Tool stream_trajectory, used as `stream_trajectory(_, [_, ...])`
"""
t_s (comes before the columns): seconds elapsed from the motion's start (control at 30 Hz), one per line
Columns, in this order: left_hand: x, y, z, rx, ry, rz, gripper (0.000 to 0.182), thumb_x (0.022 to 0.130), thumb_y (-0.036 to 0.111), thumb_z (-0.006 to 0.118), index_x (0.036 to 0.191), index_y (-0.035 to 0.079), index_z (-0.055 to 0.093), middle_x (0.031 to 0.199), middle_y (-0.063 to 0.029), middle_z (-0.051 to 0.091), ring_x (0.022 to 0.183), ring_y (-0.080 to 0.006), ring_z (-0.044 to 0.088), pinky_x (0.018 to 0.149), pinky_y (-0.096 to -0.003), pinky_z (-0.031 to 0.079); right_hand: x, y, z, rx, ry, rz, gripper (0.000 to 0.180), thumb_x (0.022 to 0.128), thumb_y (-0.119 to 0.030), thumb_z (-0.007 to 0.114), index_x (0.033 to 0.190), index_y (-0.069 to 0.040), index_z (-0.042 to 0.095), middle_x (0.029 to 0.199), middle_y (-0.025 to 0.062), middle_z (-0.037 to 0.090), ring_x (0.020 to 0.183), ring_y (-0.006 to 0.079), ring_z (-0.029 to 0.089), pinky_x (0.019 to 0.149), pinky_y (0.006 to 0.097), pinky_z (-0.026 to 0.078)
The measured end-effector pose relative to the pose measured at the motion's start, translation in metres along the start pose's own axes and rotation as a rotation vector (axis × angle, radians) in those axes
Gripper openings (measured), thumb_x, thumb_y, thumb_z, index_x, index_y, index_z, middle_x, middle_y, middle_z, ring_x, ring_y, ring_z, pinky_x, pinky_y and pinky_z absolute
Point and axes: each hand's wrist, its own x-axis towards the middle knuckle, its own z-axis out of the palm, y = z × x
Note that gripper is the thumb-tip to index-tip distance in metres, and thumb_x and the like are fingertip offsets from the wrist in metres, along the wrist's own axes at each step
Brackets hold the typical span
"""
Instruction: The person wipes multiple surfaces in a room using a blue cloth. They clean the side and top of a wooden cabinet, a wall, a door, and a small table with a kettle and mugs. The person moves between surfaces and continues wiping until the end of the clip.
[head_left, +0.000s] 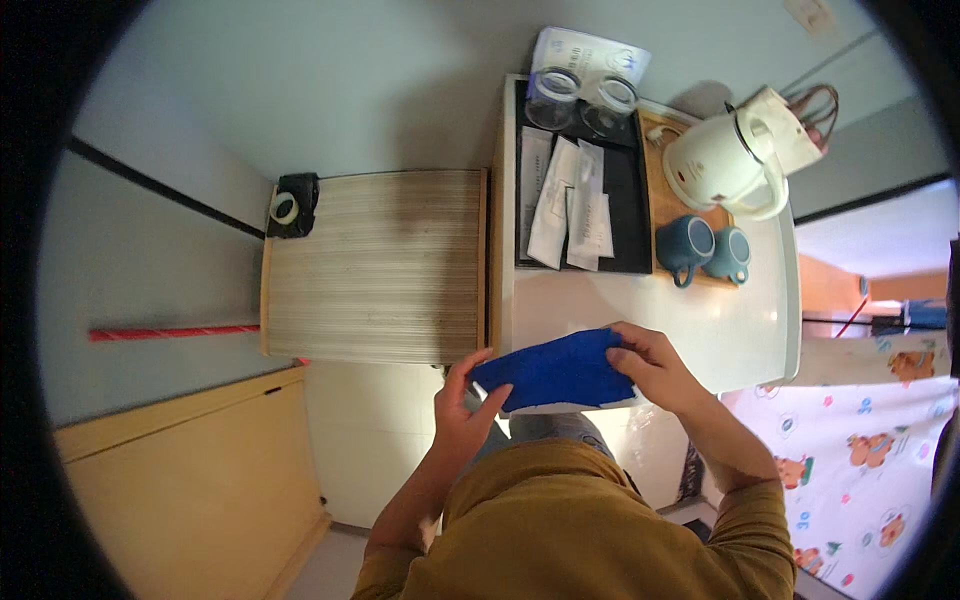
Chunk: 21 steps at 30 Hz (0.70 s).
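Observation:
A folded blue cloth is stretched between my two hands, in front of my body and over the near edge of the white countertop. My left hand holds its left end, thumb below and fingers along the upper corner. At the other end, my right hand pinches the cloth between thumb and fingers. The cloth's lower edge looks uneven.
Beyond the cloth, a black tray carries white paper packets and two drinking glasses. A wooden tray bears a cream electric kettle and two upturned blue mugs. Tape lies on the wood-grain cabinet.

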Motion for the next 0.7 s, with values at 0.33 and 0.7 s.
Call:
stream_trajectory(0.33, [0.021, 0.005, 0.055, 0.790, -0.238, 0.513, 0.049, 0.078, 0.012, 0.063, 0.122, 0.001, 0.045, 0.123, -0.0155, 0.047, 0.116, -0.0329, 0.043, 0.096, -0.0450, 0.035, -0.040, 0.107, 0.022, -0.771, 0.697, -0.300, 0.043, 0.077, -0.009, 0.056, 0.119, -0.005, 0.051, 0.130, 0.0170, 0.042, 0.121, 0.0314, 0.038, 0.100, 0.0469, 0.028])
stream_trajectory(0.7, [0.054, -0.042, 0.087, 1.377, -0.350, 0.487, 0.048, 0.088, 0.013, 0.046, 0.131, -0.004, 0.037, 0.139, -0.0187, 0.034, 0.132, -0.0315, 0.027, 0.110, -0.0458, 0.016, 0.040, 0.132, 0.039, -0.956, 0.586, -0.438, 0.049, 0.081, -0.025, 0.056, 0.127, -0.010, 0.046, 0.138, 0.0101, 0.038, 0.130, 0.0286, 0.030, 0.106, 0.0464, 0.021])
